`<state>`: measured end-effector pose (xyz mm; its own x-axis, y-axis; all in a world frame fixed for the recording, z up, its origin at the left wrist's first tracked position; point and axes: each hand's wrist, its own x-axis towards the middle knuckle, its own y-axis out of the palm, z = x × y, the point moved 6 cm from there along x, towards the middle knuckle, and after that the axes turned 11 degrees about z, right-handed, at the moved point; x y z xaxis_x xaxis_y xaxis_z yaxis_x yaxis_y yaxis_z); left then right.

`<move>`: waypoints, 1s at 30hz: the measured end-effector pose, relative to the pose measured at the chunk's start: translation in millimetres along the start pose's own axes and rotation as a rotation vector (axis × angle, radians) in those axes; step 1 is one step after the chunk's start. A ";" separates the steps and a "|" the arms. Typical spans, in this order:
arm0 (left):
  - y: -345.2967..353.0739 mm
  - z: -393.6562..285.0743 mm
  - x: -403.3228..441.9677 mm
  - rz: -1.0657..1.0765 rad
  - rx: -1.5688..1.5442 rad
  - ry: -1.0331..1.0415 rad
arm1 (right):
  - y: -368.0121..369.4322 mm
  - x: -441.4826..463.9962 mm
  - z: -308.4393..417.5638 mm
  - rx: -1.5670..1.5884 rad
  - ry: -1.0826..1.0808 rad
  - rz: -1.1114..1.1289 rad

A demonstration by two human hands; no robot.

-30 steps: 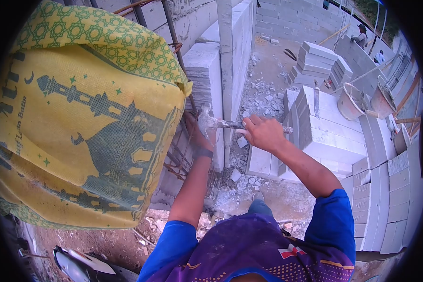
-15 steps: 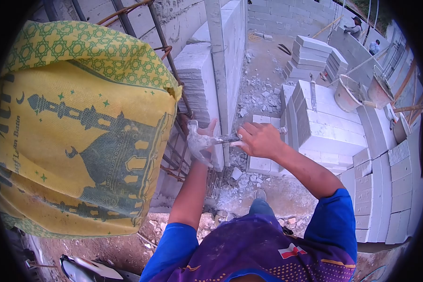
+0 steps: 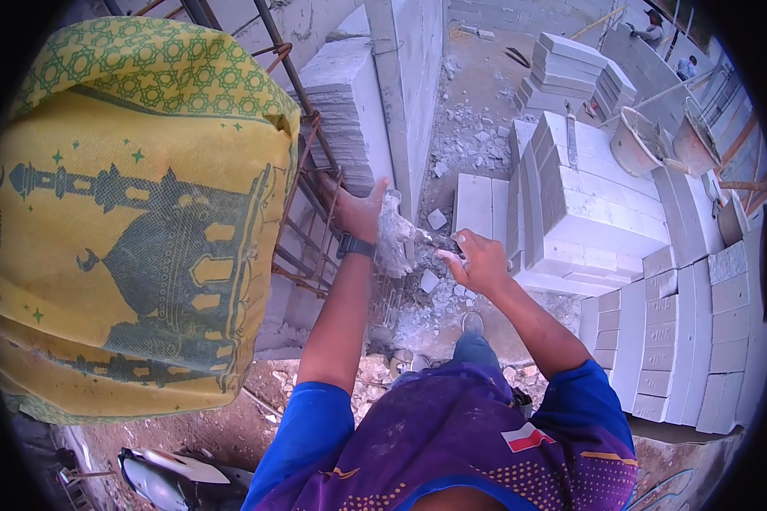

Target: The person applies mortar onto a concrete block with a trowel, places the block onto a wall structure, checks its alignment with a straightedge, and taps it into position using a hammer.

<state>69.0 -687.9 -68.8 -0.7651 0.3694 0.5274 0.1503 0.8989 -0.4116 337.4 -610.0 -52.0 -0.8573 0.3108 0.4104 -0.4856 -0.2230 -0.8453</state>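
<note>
My right hand (image 3: 483,262) is closed round the handle of a claw hammer (image 3: 394,234), whose head is crusted with pale mortar. The hammer's head points left, just beside my left wrist. My left hand (image 3: 360,213), with a dark watch (image 3: 355,247) at the wrist, is spread at the upright steel rebar (image 3: 322,153), thumb apart from the fingers. Some of its fingers are partly hidden behind the bars, and whether they press on them I cannot tell. Just above that hand rises the rough end of a light block wall (image 3: 341,111).
A full yellow sack (image 3: 145,230) fills the near left. White blocks (image 3: 601,196) are stacked at right, with a bucket (image 3: 635,145) on top. Block rubble (image 3: 473,145) litters the ground. Another person (image 3: 650,32) is far off at upper right. A motorbike (image 3: 179,477) stands lower left.
My left hand has shifted up and left to the rebar. The hammer has moved right and turned, its head now beside my left wrist; the right hand has lowered slightly.
</note>
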 end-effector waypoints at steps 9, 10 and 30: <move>-10.5 -20.5 -1.4 0.043 -0.104 0.022 | 71.0 -39.8 -30.6 -0.208 -0.143 0.425; -8.2 -19.4 -0.8 0.047 -0.118 0.025 | 71.1 -31.0 -28.0 -0.233 -0.212 0.455; -11.1 -16.5 -1.1 0.031 -0.129 0.004 | 28.7 21.3 -60.3 -0.008 0.198 0.378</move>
<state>78.5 -694.3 -52.5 -0.7562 0.3980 0.5194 0.2529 0.9098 -0.3290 315.5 -554.1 -88.2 -0.9249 0.3803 -0.0023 -0.1410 -0.3485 -0.9266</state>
